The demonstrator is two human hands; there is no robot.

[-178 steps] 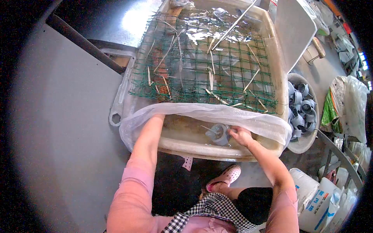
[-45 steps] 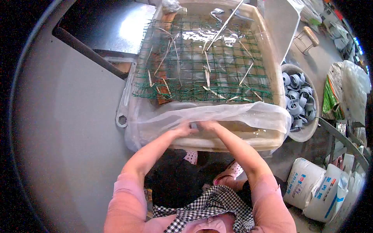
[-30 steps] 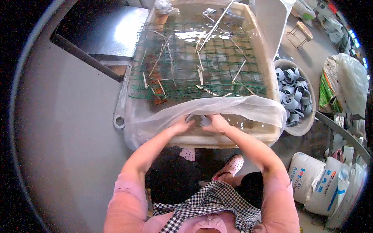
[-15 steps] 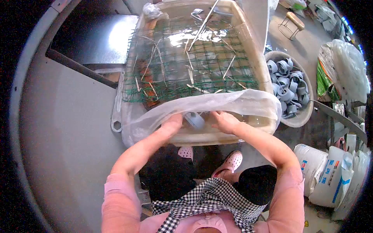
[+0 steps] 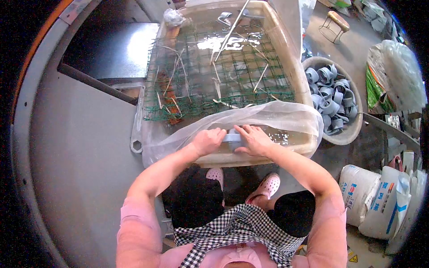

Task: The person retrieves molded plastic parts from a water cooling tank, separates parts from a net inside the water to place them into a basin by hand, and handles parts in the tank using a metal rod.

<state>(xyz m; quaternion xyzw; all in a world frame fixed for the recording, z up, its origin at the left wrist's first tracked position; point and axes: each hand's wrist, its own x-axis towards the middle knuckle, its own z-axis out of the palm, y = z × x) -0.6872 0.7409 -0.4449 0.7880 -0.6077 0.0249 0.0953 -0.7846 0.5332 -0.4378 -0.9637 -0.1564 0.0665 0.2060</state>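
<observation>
At the near end of a water-filled tub [image 5: 292, 49], a grey plastic part [image 5: 233, 137] is between my two hands. My left hand [image 5: 209, 141] is closed on the part's left end. On the other side, my right hand [image 5: 254, 140] has its fingers wrapped round the right end. Both hands are in front of a folded strip of white mesh cloth [image 5: 277, 114] that lies across the tub. Beyond the cloth, a green wire grid [image 5: 237, 76] with pale ties spans the water.
A round basin [image 5: 357, 120] of grey parts [image 5: 330, 107] stands right of the tub. A large wrench [image 5: 136, 129] rests at the tub's left edge. White sacks [image 5: 357, 192] lie at the lower right, and a stool [image 5: 336, 22] stands farther back.
Half a second ago the grey part lay in the water nearer my left hand, with my right hand apart. Both hands have now closed round it, and it is turned level.
</observation>
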